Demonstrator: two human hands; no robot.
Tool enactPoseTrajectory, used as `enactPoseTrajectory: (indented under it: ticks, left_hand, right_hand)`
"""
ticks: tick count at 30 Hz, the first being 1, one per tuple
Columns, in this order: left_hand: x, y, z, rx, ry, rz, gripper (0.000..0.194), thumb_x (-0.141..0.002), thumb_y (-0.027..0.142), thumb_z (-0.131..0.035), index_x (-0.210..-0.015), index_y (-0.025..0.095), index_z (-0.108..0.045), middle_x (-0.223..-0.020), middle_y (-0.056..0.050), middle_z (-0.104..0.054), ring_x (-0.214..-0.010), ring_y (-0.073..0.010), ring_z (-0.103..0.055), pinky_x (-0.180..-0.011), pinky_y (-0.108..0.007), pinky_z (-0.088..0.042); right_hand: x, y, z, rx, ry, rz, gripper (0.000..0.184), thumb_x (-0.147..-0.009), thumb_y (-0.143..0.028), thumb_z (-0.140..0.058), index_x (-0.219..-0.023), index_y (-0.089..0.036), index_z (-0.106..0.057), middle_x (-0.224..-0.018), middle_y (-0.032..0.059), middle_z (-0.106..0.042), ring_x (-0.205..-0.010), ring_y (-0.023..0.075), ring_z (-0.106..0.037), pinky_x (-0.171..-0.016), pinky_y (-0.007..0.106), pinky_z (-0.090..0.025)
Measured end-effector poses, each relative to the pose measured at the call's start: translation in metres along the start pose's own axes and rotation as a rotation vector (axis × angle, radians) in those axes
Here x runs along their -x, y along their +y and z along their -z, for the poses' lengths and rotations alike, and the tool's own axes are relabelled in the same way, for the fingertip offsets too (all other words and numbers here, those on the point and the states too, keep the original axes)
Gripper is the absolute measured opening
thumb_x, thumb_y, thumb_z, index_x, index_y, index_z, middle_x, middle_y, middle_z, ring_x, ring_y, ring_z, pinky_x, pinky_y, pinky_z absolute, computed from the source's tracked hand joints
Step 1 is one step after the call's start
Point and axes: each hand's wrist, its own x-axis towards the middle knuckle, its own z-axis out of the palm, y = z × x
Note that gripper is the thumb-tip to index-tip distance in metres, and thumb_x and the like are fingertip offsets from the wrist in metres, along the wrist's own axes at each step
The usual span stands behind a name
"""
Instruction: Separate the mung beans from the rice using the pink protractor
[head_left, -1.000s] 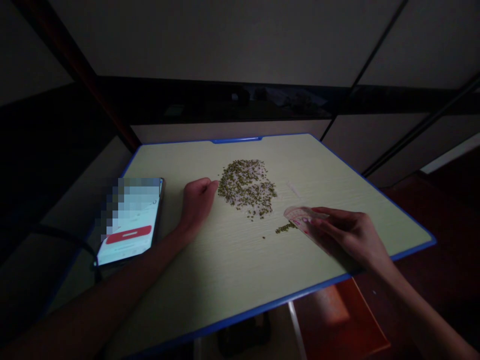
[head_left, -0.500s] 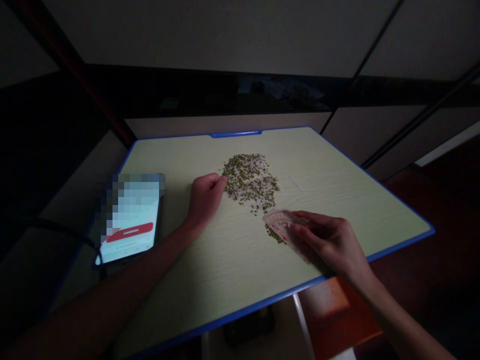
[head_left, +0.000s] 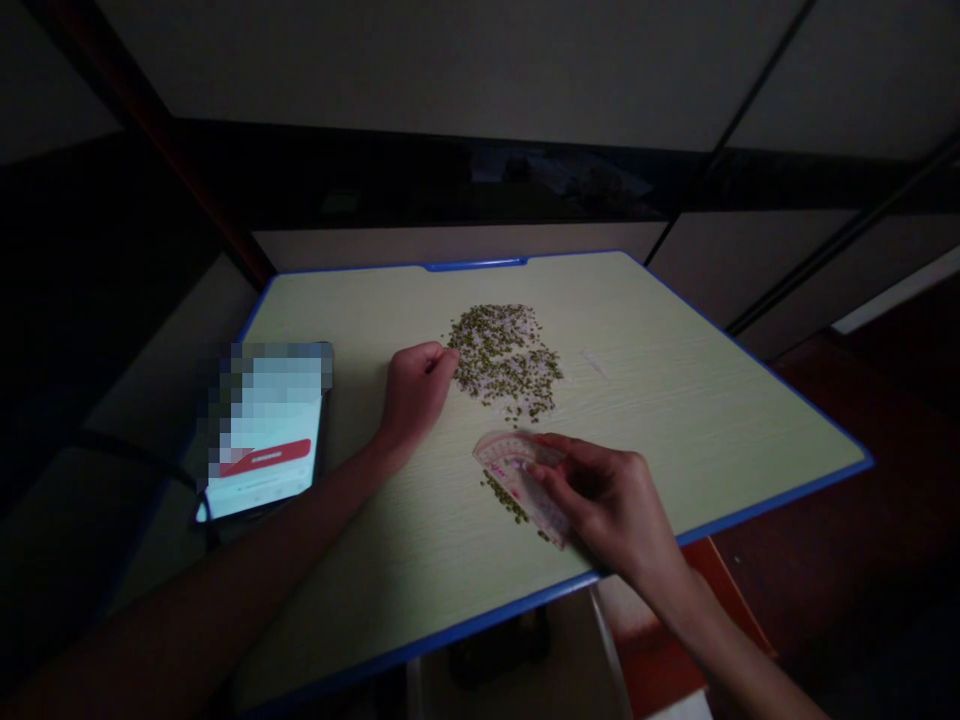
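Note:
My right hand [head_left: 611, 505] pinches a clear protractor [head_left: 517, 475] with pink markings between thumb and fingers. The protractor stands tilted on the table, its straight edge against a small line of green beans [head_left: 506, 500]. Farther back lies a loose heap of green beans mixed with whitish grains [head_left: 499, 345], split by a thin gap. My left hand [head_left: 420, 385] rests on the table as a closed fist at the left side of this heap, its thumb side up; nothing shows in it.
The pale table [head_left: 675, 400] has a blue rim. On its left lies a lit phone [head_left: 259, 480] with a dark cable [head_left: 142, 455]. A thin clear strip [head_left: 595, 363] is right of the heap. Panels stand behind the table, and an open drawer-like space [head_left: 517, 670] is below its front edge.
My right hand has drawn the protractor left and toward me, and the small line of beans has moved with it. My left fist stays by the heap.

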Motion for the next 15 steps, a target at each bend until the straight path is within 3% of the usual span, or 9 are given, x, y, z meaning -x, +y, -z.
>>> enactPoseTrajectory:
  ticks: [9,15]
  left_hand:
    - [-0.001,0.001,0.0,-0.002,-0.005,0.0,0.035,-0.07,0.02,-0.049,-0.041,0.019,-0.029,-0.043,0.007,-0.023,-0.045,-0.0071,-0.023,-0.047,-0.025,-0.019]
    - [-0.001,0.001,-0.001,0.012,-0.007,0.007,0.035,-0.069,0.02,-0.049,-0.041,0.019,-0.028,-0.042,0.008,-0.023,-0.045,-0.0072,-0.023,-0.047,-0.025,-0.019]
  right_hand:
    - [0.0,-0.007,-0.008,0.01,-0.026,0.007,0.032,-0.076,-0.025,-0.056,-0.103,-0.012,-0.068,-0.051,-0.0028,-0.053,-0.044,0.0074,-0.045,-0.043,0.02,-0.034]
    - [-0.013,-0.004,-0.004,-0.015,-0.141,0.002,0.032,-0.077,-0.023,-0.056,-0.106,-0.013,-0.066,-0.052,-0.0041,-0.048,-0.045,0.0071,-0.041,-0.042,0.02,-0.033]
